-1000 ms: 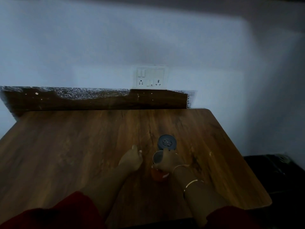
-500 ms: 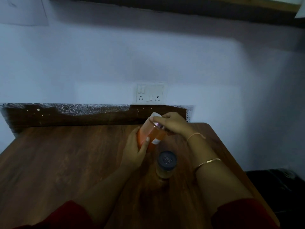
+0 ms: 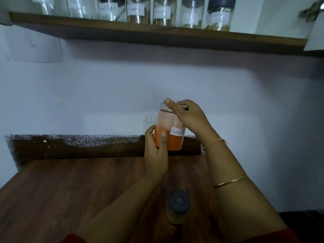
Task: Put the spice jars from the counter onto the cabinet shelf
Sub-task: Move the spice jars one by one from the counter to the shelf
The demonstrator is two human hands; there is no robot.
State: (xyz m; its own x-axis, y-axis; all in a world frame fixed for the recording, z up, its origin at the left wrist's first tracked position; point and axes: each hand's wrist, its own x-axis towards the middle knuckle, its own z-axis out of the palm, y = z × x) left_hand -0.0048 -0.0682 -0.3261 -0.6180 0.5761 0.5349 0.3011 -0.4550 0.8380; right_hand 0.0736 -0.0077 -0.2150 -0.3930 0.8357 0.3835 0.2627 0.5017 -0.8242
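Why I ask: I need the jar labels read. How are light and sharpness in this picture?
Head view: dim and bluish overall, with no glare. The label on the red jar is sharp enough to read "Red ch", and the right hand hides the rest. Labels on the shelf jars are blurred and unreadable. The counter jar sits soft in shadow. The shelf runs slanted, likely lens distortion.

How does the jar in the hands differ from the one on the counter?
The held jar is in the air, gripped by the left hand and right hand; the counter jar stands untouched on the counter. The held jar has orange powder and a silvery cap; the counter jar has pale contents and a dark lid. Both are clear.
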